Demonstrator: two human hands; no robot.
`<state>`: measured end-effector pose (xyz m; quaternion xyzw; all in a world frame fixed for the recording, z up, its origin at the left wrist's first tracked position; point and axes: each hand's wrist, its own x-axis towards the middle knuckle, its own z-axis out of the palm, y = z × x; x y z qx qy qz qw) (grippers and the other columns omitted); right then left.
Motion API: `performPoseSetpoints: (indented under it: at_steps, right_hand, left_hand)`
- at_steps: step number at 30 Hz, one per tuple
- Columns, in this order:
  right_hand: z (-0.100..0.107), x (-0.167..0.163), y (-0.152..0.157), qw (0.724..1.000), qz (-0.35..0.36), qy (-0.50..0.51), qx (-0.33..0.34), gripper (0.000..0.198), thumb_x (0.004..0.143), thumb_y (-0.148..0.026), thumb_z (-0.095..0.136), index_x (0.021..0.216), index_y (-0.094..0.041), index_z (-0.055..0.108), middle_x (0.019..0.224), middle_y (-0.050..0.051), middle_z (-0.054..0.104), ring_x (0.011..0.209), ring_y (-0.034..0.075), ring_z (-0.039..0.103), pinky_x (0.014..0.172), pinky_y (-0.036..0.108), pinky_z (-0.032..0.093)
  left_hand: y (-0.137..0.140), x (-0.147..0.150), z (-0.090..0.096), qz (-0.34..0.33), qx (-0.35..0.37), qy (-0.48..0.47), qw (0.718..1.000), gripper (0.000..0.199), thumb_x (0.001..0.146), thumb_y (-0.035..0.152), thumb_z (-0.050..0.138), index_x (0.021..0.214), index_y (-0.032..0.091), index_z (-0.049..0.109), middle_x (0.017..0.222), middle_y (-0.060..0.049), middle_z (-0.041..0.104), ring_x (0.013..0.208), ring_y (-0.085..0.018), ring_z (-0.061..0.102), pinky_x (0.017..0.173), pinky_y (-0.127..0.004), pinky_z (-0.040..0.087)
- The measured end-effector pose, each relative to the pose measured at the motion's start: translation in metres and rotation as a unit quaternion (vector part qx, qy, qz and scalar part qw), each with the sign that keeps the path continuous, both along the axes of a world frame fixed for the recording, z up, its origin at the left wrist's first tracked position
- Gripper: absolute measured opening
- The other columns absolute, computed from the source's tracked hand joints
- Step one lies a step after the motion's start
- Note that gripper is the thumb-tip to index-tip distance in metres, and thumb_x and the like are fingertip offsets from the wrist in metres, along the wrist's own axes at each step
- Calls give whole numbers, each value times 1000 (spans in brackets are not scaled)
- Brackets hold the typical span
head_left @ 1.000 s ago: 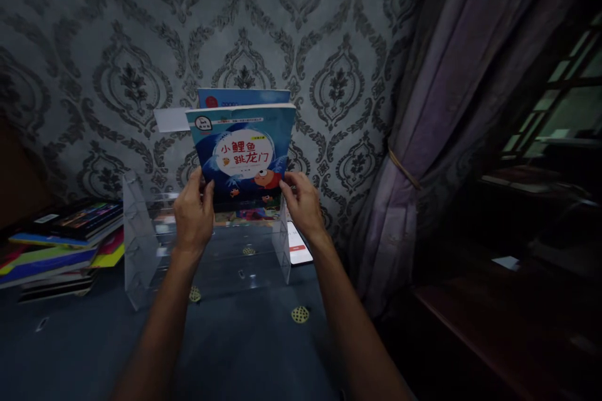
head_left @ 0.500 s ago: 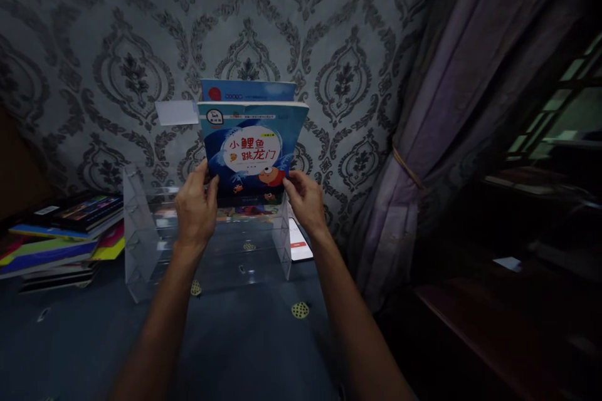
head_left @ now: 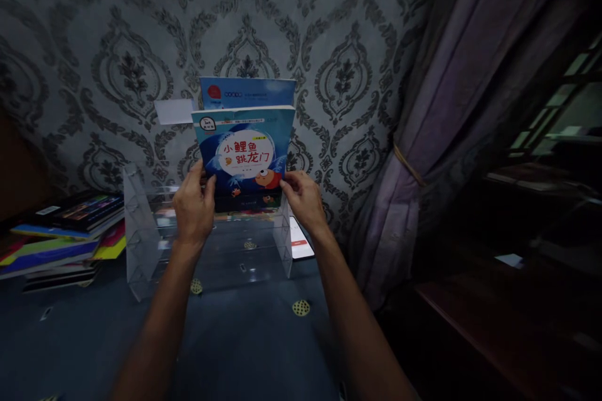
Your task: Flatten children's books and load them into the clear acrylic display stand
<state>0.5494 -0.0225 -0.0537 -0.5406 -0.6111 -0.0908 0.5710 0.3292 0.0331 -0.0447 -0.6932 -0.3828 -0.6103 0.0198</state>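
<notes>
A blue picture book (head_left: pixel 244 153) with red Chinese lettering and an orange fish on its cover is held upright between both hands. My left hand (head_left: pixel 195 203) grips its lower left edge, thumb in front. On the lower right edge, my right hand (head_left: pixel 303 200) pinches the cover with thumb and fingers. Right behind it stands another blue book (head_left: pixel 254 91), only its top strip showing. Both are at the upper part of a clear acrylic tiered rack (head_left: pixel 141 232); the book's lower edge is close to a tier, and I cannot tell whether it rests there.
To the left lies a stack of books (head_left: pixel 70 232). A phone (head_left: pixel 301 239) with a lit screen sits behind the rack's right side. The blue tablecloth (head_left: pixel 254 351) has yellow spotted patterns. A tied purple curtain (head_left: pixel 399 200) hangs at right; patterned wallpaper (head_left: pixel 345 69) is behind.
The front book has shifted slightly left and down, still in both hands. More of the book behind it now shows.
</notes>
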Motion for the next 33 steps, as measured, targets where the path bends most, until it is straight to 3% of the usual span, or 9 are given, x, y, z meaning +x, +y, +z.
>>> performPoseSetpoints:
  at_steps: [6,33]
  right_hand:
    - [0,3,-1,999,16,5,-40,17,85,-25,57,95,-20,70,91,8,73,83,24,67,75,37,53]
    - [2,-2,-3,997,-37,-14,-64,13,75,-14,59,83,-22,65,76,3,71,71,21,66,67,34,51]
  left_hand:
    - [1,-1,-1,-7,11,16,1000,41,94,29,49,133,16,58,118,-11,69,103,-25,66,94,-39,51]
    - [1,-1,-1,11,-5,53,999,40,95,28,47,133,20,58,106,-10,66,98,-26,63,89,-39,49]
